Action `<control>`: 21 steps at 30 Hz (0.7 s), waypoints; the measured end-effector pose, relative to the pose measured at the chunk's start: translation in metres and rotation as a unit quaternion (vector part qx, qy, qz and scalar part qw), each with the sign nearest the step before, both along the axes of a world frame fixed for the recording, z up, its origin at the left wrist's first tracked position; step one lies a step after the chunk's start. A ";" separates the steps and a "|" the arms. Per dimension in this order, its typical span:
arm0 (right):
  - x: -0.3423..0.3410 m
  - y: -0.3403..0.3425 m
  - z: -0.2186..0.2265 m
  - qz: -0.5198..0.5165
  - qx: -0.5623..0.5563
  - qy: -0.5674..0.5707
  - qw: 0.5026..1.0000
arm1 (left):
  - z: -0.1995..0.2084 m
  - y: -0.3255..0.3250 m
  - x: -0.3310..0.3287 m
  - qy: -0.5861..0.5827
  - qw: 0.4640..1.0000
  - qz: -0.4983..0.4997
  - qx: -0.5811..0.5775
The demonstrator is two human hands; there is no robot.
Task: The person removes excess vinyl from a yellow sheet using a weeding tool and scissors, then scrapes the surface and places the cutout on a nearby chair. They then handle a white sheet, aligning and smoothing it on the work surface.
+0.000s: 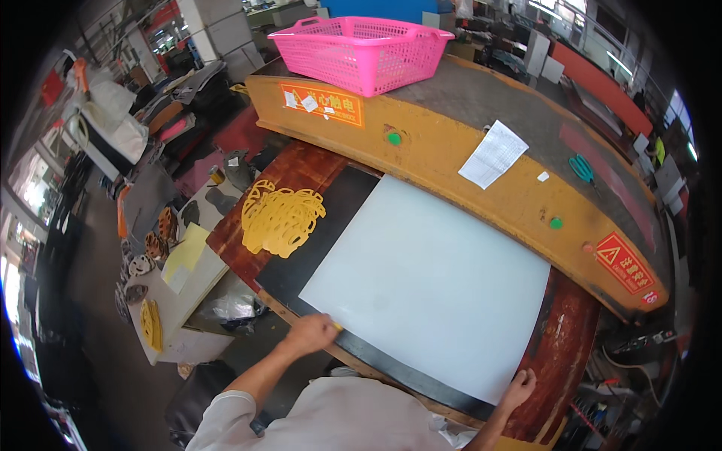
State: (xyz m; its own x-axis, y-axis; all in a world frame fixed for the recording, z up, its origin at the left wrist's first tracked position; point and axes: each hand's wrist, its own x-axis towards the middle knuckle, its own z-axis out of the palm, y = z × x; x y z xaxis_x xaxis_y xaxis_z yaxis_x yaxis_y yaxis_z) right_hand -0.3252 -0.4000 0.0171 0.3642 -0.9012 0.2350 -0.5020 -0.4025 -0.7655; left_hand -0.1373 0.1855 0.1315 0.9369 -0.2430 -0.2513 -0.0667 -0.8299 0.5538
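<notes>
A smooth white sheet [429,278] lies flat on a black mat [282,282]. At the sheet's near left corner, my left hand [310,335] is closed, with a small yellow piece showing at its fingertips. My right hand [519,388] rests by the near right corner of the sheet with its fingers curled, and nothing shows in it. A heap of yellow cut-out pieces [284,219], looped and with holes, sits on the far left part of the mat and the reddish-brown board [323,164].
Beyond the sheet runs the machine's orange-yellow beam [436,165] with green buttons. On it are a pink basket [368,56], a paper [493,154] and teal scissors [581,168]. At left, a side table [169,312] bears more yellow pieces [151,325] and patterned parts.
</notes>
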 end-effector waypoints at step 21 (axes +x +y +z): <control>0.056 0.226 0.100 0.370 0.522 0.066 0.766 | -0.022 -0.131 -0.042 0.090 0.966 -0.154 -0.188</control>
State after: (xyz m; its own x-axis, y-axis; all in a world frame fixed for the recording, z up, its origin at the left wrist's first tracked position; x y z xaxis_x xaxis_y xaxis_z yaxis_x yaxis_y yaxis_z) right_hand -0.2696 -0.1737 0.1176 0.8241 -0.1089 -0.5558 -0.5329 0.1833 -0.8261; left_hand -0.1788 0.0546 0.1091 0.7550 -0.6092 -0.2426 -0.1541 -0.5244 0.8374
